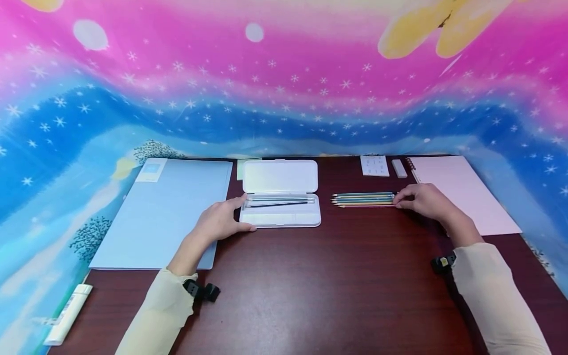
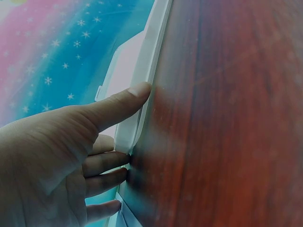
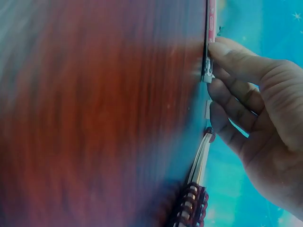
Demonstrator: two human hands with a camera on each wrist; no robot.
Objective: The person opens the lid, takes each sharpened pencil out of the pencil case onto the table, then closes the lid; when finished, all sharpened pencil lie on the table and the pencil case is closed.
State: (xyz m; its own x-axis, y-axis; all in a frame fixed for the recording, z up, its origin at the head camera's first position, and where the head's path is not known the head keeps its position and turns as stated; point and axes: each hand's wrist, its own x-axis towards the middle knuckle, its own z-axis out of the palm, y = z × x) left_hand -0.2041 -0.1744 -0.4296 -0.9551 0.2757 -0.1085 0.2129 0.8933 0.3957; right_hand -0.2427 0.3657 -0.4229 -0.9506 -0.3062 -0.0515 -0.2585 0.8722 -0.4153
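A white pencil case (image 1: 284,220) lies on the table with its lid raised at the back and a few pencils (image 1: 277,204) in its tray. My left hand (image 1: 220,217) holds the case's left end, the thumb along the front edge and the fingers by the end and back corner. To the right of the case, several coloured pencils (image 1: 361,201) lie side by side, points to the left. At their right ends my right hand (image 1: 423,199) pinches the nearest one, a pink pencil (image 3: 211,23), between thumb and fingers. The right fingertips partly cover the pencil ends.
A light blue folder (image 1: 168,212) lies at the left, a white tube (image 1: 68,315) near the left edge. Behind the pencils are a printed card (image 1: 374,166) and an eraser (image 1: 399,168). A pink spiral notebook (image 1: 470,192) lies at the right, and a patterned cloth (image 1: 284,108) hangs behind.
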